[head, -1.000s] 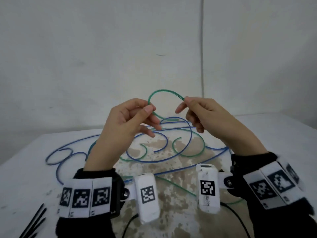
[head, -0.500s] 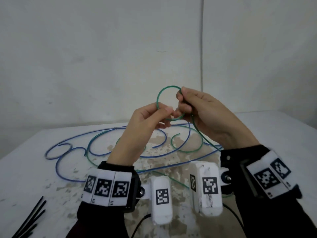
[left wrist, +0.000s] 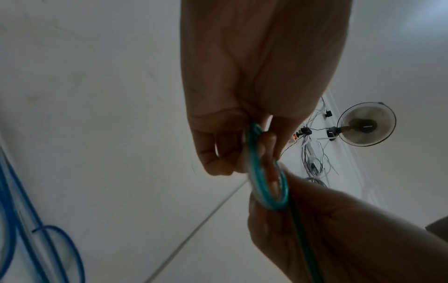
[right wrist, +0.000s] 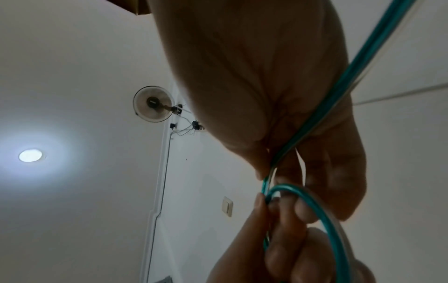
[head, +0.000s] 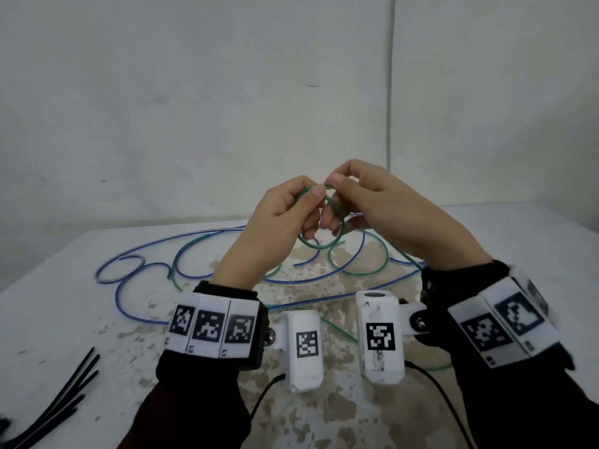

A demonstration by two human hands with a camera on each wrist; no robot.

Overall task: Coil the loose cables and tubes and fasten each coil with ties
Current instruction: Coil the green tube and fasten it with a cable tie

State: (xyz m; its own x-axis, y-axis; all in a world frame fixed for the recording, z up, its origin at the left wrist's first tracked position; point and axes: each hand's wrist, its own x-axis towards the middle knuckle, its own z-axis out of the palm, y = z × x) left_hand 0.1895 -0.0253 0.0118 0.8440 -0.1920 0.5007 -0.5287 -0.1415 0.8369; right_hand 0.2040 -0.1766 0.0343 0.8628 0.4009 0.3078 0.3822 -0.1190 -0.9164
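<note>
Both hands are raised above the middle of the white tabletop (head: 58,306), fingertips almost meeting. The left hand (head: 278,218) pinches the green tube (head: 337,222) between thumb and forefinger at the top of a small loop, its other fingers curled underneath. The right hand (head: 372,202) pinches the same loop just beside it, thumb and forefinger pressed on the tube, the remaining fingers bent behind the ring. The loop hangs below the fingertips as a small coil of what looks like about two turns, clear of the table.

In the left wrist view the green tube (left wrist: 266,191) shows as a narrow ring caught between the fingers of both hands, with a straight length running down past the right palm. In the right wrist view the tube (right wrist: 358,63) runs across the right palm and curves into the ring at the fingertips.

The rest of the green tube lies in loose curves on the tabletop's far half, tangled with the blue tube (head: 136,306), which sprawls toward the left edge. A bundle of black cable ties (head: 61,400) lies at the near left corner. The tabletop's middle is stained and chipped brown.
</note>
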